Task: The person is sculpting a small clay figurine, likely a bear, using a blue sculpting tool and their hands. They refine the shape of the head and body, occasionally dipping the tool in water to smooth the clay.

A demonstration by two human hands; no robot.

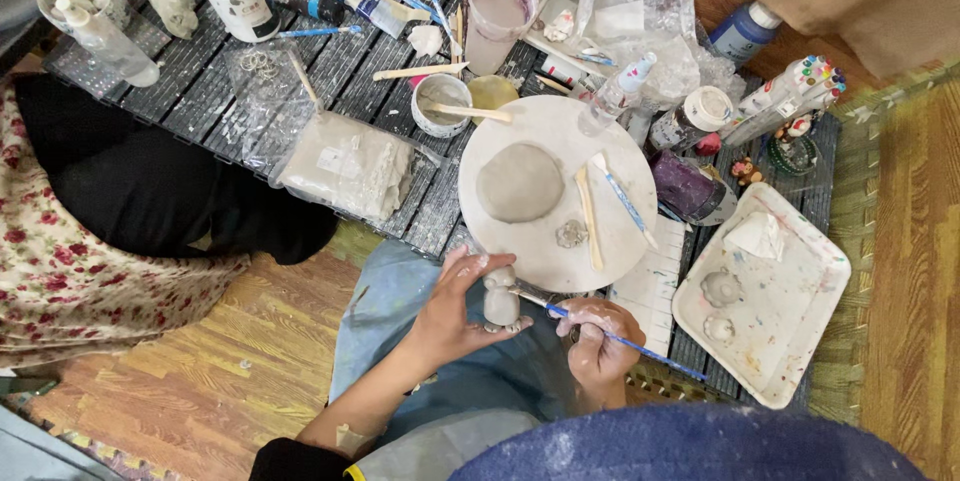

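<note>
1. The board (400,91), dark and slatted, is crowded with jars, bottles and tools; keep elbows clear of it so nothing tips.
2. The round slab (550,241) bears a flat clay disc (519,182) and spare tools just beyond the hands, in easy reach.
3. The left hand (450,306) is closed around the small grey clay figure (500,299), held upright over the lap, just below the slab's edge. A light, steady hold seems best, as soft clay dents.
4. The right hand (598,336) pinches a blue tool (620,341), its tip touching the figure's side. Short, gentle strokes should avoid gouging.
</note>
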